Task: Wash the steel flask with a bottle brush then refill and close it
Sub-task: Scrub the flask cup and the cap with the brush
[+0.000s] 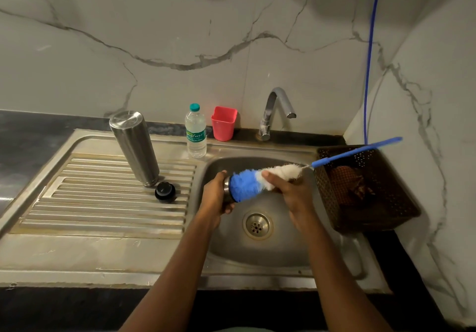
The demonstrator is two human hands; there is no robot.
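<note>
One steel flask (227, 188) is being held low over the sink basin (224, 244), mostly hidden; only its rim is showing. The left hand (215, 200) is wrapping its fingers round the body. The bottle brush (246, 183) is sitting with its blue bristles bunched at the mouth, and the right hand (293, 197) is pinching the white bristle section between thumb and fingers, not the blue handle (355, 152).

Likely step: the wash, brush just going in. I can't tell how deep the bristles are sitting. The next move probably calls for squeezing the bristles through the narrow mouth, then shifting the grip back to the handle for scrubbing.

Room: the handle is sticking out over the brown basket (386, 203) and pointing at the side wall, so swing on the right is looking tight. The tap (278, 102) is standing well behind, with no water visible. The basin below is giving open space. On the drainboard (103, 203) another tall steel flask (135, 146) is standing with a black cap (165, 191) just beside it; the water bottle (195, 133) and pink cup (223, 123) are sitting along the back edge.
</note>
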